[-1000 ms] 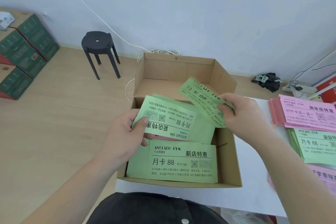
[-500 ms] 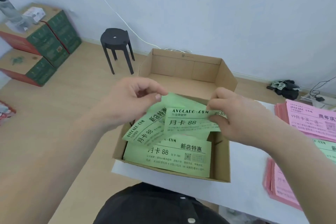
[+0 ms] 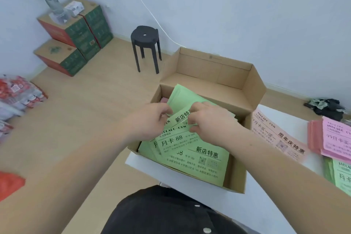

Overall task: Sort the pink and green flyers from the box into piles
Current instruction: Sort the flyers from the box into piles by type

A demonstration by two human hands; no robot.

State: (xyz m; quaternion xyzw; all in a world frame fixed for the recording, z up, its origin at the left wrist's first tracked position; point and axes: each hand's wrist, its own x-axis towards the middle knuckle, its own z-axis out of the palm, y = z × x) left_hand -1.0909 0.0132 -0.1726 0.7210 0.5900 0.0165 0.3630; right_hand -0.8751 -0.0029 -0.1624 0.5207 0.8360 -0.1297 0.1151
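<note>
Table (image 3: 290, 119) holds box (image 3: 209, 70); hands, left (image 3: 150, 121) and right (image 3: 210, 119), pinch green flyers (image 3: 205, 163); stool (image 3: 145, 34) on wooden floor (image 3: 95, 100).

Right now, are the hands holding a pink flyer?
No: the left hand and right hand both pinch green flyers over the cardboard box.

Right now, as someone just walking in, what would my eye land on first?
The left hand and right hand meet mid-picture, both pinching green flyers in an open cardboard box holding more. Right of the box a single pink flyer lies on the white table, and a black stool stands on the floor behind.
</note>
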